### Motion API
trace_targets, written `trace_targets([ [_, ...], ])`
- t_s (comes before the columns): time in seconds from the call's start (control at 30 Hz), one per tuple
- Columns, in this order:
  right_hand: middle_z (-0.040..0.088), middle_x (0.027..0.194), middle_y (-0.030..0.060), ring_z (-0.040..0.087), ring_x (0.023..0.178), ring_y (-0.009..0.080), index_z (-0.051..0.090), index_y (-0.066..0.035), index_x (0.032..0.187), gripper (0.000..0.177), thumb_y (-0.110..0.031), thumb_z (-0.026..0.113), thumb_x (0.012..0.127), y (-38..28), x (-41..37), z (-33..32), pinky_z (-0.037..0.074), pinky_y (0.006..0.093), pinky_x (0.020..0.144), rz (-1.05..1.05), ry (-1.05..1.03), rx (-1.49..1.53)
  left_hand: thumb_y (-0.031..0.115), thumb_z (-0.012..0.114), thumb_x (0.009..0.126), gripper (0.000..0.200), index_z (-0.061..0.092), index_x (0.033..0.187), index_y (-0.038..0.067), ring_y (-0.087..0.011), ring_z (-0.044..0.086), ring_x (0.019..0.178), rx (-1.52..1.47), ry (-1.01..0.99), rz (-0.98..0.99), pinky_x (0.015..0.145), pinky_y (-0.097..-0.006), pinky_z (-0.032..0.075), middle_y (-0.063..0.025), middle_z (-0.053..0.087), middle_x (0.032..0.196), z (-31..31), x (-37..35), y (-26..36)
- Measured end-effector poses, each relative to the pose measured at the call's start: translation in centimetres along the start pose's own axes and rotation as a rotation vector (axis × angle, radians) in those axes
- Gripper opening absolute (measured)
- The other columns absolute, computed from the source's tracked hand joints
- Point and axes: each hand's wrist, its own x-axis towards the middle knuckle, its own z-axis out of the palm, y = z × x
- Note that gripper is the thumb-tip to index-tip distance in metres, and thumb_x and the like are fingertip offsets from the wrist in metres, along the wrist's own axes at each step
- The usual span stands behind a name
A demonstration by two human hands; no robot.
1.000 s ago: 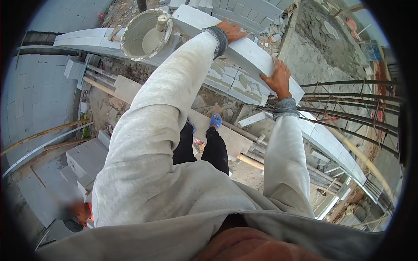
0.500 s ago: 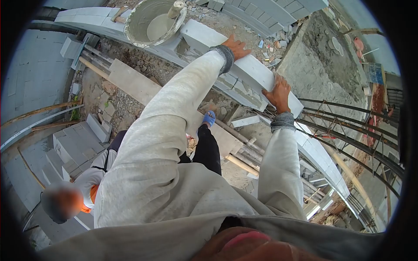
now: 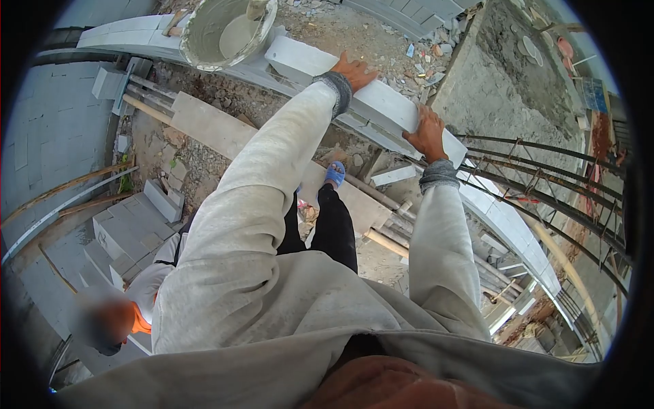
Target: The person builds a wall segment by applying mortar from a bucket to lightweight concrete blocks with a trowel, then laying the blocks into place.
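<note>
A long white block (image 3: 385, 102) lies along the top of the pale block wall (image 3: 507, 232). Over the block's left part rests my left hand (image 3: 353, 72), its fingers spread across the upper face. My right hand (image 3: 428, 134) grips the block nearer its right end, thumb apart on the near side and fingers over the top. On the wall to the left of my left hand stands a round bucket (image 3: 228, 34) with grey mortar and a tool handle in it.
A plank (image 3: 211, 126) on poles runs below the wall, with my sandalled foot on it. Steel bars (image 3: 552, 180) stretch off at the right. A co-worker (image 3: 146, 286) is at lower left beside stacked blocks (image 3: 129, 232). Beyond the wall lies rubble (image 3: 422, 61).
The view has shifted a little, so the wall, bucket and both hands appear slightly further left and up. My two hands stay on the block. A second foot now shows partly.
</note>
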Motion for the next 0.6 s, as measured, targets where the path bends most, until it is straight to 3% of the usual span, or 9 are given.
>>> trace_targets([
  [0.6, 0.044, 0.138, 0.0213, 0.041, 0.129, 0.0377, 0.038, -0.007, 0.141, 0.09, -0.029, 0.079, 0.064, 0.2, 1.1, 4.2, 0.026, 0.0557, 0.107, 0.029, -0.113, -0.046, 0.009, 0.085, 0.061, 0.097, 0.035, 0.143, 0.019, -0.0279, 0.045, 0.129, -0.039, -0.116, -0.052, 0.107, -0.0615, 0.027, -0.014, 0.044, 0.138, 5.3, 0.4, 0.0],
])
